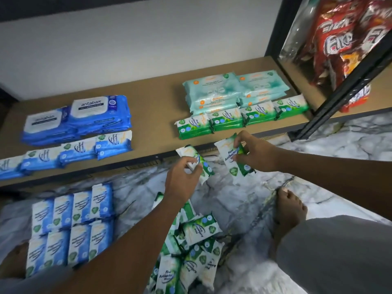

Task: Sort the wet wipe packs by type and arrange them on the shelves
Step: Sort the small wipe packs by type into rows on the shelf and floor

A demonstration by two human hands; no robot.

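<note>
My left hand (pixel 184 177) grips a green-and-white pine wipe pack (pixel 200 161) just below the shelf's front edge. My right hand (pixel 253 152) holds a second green pine pack (pixel 230 157) upright beside it. On the brown shelf (pixel 152 107) a row of green pine packs (pixel 239 117) lies in front of teal packs (pixel 231 90). At the left, large blue packs (pixel 84 117) sit behind small blue packs (pixel 70 151). A loose heap of green packs (pixel 191 247) and a block of small blue packs (pixel 70 225) lie on the marble floor.
A black shelf post (pixel 343 81) rises at the right, with red snack bags (pixel 347 39) behind it. My bare foot (pixel 290 211) and grey-clad knee (pixel 335 255) are at the lower right on the marble floor (pixel 244 192).
</note>
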